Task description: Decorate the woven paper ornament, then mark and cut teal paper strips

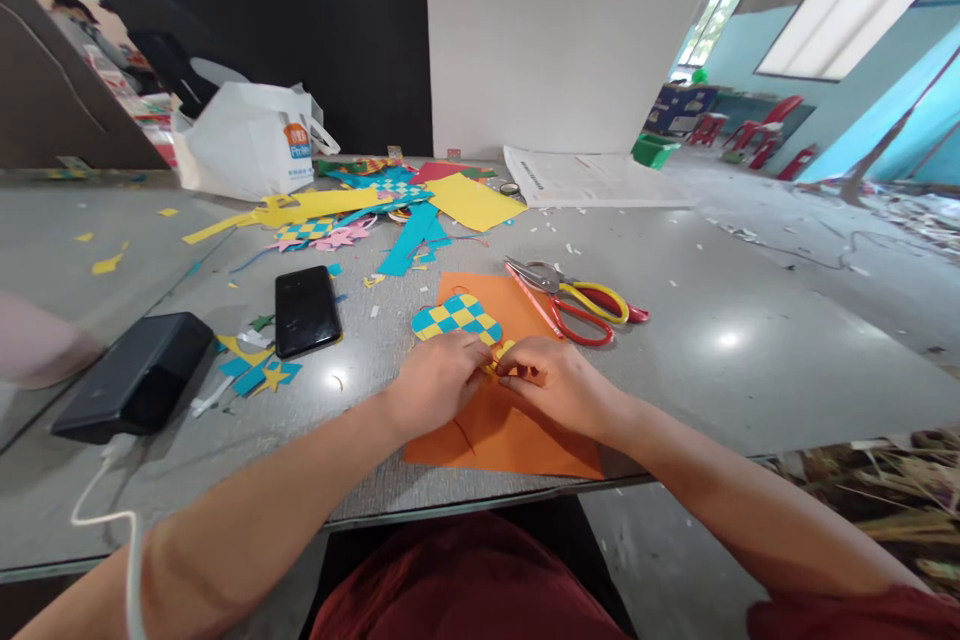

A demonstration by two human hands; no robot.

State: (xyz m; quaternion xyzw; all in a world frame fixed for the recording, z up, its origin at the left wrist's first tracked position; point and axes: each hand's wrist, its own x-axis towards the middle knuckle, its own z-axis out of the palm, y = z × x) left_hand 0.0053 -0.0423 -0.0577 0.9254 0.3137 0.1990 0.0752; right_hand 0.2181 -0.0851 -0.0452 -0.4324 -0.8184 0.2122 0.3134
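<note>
Over an orange sheet of paper [517,430], my left hand [439,380] and my right hand [562,385] meet fingertip to fingertip. Both pinch a small yellow paper piece [504,352], mostly covered by the fingers. Just beyond them lies a blue and yellow checkered paper shape [459,316] with rounded ends; its near edge is hidden by my left hand. A thin dark red thread [465,435] rests on the orange sheet. To the right of the sheet's far corner are scissors with red handles [581,320], a pair with yellow handles [600,298] and a pink-red pencil-like stick [534,298].
A black phone [307,310] and a black power bank [139,375] with a white cable [105,518] lie left. Coloured paper scraps [405,220], a white plastic bag [247,140] and a printed sheet [600,178] lie at the back. Another person's arm [41,345] reaches in at far left.
</note>
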